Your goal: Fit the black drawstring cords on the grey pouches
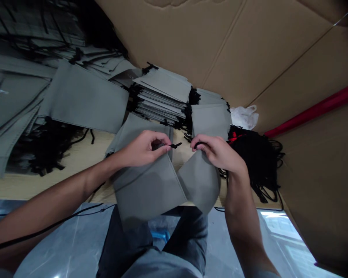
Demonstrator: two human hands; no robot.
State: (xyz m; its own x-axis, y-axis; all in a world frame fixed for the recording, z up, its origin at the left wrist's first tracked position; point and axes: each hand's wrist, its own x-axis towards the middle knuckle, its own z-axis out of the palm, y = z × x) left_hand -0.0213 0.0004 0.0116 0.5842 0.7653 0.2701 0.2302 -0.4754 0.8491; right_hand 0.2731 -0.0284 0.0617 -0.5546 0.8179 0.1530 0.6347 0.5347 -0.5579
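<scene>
Cardboard wall [220,50]: large brown sheets behind and to the right of the bench; red bar [316,110] slanting across the right side.
Bench [84,154]: pale wooden top, edge running just in front of the lap.
Loose grey pouches [84,98]: spread flat over the left half of the bench, black cords trailing beneath.
Stacked pouches [162,96]: neat pile at centre back, edges squared, black cord ends showing at the sides.
Cord bundle [258,162]: black tangle on the right, just beside the right wrist; crumpled white plastic [245,116] behind it.
Pouch in hand [150,185]: grey fabric, lying over the bench edge and hanging toward the lap; a second grey piece [201,181] overlaps it on the right.
Left hand [143,148]: fingers curled together, thumb and forefinger pinching the top hem of the pouch at the cord exit.
Right hand [217,152]: fingers bunched, tips pressed on something dark at the top of the right-hand piece — exact item not discernible.
Cord tip [176,145]: short black end protruding from the left pinch, pointing toward the right hand.
Step judged: threading or drawing the cord through the hem channel — mid-operation.
Next move, judged: firm hold on the hem, steady pull on the tip, fabric kept flat to avoid bunching.
</scene>
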